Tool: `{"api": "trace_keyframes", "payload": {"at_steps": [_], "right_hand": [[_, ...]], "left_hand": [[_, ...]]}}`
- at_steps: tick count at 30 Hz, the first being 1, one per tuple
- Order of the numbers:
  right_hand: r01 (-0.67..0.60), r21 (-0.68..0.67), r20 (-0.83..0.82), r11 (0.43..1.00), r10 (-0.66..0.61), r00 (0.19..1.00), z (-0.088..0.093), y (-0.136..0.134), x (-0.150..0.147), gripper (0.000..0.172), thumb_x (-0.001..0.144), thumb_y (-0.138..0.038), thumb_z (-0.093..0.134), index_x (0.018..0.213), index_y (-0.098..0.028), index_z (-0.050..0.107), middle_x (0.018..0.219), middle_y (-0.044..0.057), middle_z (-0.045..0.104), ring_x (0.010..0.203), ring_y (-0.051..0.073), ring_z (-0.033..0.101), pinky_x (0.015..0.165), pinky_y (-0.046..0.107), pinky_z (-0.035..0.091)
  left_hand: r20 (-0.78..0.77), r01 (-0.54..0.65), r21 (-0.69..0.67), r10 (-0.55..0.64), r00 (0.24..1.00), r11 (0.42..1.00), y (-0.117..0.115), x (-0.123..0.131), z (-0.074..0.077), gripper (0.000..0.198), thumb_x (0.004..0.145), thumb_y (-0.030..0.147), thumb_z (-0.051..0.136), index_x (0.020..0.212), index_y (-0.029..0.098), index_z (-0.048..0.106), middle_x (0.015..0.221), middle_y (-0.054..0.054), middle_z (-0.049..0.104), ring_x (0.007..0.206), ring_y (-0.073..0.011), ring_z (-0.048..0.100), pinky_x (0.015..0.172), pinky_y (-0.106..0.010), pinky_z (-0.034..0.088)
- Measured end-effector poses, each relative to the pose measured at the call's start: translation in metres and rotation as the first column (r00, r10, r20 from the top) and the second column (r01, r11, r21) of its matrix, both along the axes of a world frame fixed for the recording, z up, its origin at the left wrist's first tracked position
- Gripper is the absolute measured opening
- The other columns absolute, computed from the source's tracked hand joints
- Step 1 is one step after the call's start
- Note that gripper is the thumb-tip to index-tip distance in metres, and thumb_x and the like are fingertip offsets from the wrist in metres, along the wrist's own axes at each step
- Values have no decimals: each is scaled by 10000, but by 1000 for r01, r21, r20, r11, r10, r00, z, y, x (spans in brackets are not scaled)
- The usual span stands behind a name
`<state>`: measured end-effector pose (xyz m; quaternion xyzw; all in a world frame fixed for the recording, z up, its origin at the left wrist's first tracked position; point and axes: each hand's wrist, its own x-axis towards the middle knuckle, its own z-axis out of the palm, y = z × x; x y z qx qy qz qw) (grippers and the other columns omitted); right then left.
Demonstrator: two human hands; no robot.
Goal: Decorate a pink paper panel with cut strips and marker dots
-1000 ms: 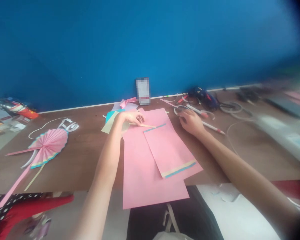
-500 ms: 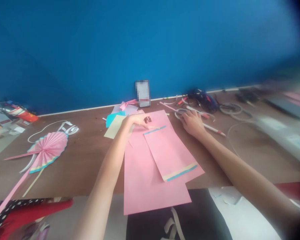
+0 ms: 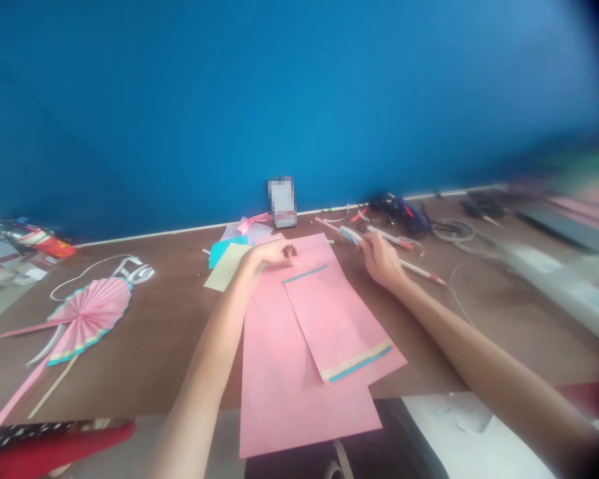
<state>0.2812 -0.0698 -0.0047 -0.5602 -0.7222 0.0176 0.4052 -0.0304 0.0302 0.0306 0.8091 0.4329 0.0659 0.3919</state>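
My left hand (image 3: 272, 253) rests curled over the top of a large pink paper sheet (image 3: 299, 406), its fingertips pinched on a thin pale paper strip (image 3: 304, 264) that is hard to make out. A smaller pink sheet (image 3: 337, 319) lies on the large one, edged with a blue and cream band (image 3: 359, 362). A short blue strip (image 3: 305, 273) sits near its upper end. My right hand (image 3: 380, 261) is beside the sheets and grips a tilted ring-shaped roll of tape (image 3: 349, 234). A white pen with a red tip (image 3: 422, 271) lies under that hand's wrist side.
A pink pleated paper fan (image 3: 87, 313) with long strips lies at the left. Cyan and cream paper pieces (image 3: 224, 265) and a pink bow (image 3: 252, 223) sit beyond the sheets. A dark glue gun (image 3: 399, 214) and white cables (image 3: 452, 230) lie by the blue wall (image 3: 279, 100).
The whole scene sits lower in the view because the camera has tilted up. My right hand has lifted and tilted the ring. My left hand has shifted slightly right.
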Motion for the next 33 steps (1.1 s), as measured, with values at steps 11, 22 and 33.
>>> {"api": "trace_keyframes", "payload": {"at_steps": [11, 22, 33], "right_hand": [[-96, 65, 58, 993, 92, 994, 4, -10, -7, 253, 991, -341, 303, 1019, -223, 525, 928, 99, 668, 923, 253, 610, 849, 380, 452], [-226, 139, 130, 964, 208, 969, 8, -13, -13, 335, 964, -334, 442, 1272, -217, 505, 1028, 88, 678, 992, 232, 620, 872, 351, 489], [-252, -25, 78, 967, 253, 964, 9, -16, -22, 441, 964, -368, 440, 1378, -220, 468, 1076, 86, 683, 840, 197, 659, 790, 304, 500]], "left_hand": [[298, -128, 418, -2, 955, 899, -37, 69, 11, 668, 740, 486, 709, 1338, 279, 494, 813, -9, 607, 659, -141, 533, 650, -239, 368], [286, -248, 341, 151, 946, 907, -46, 88, -32, 411, 958, 402, 316, 907, 150, 637, 740, -42, 648, 701, -160, 619, 700, -272, 482], [272, -227, 236, 160, 949, 945, -49, 90, -30, 392, 939, 392, 322, 861, 149, 619, 700, -19, 632, 634, -127, 614, 586, -214, 453]]}}
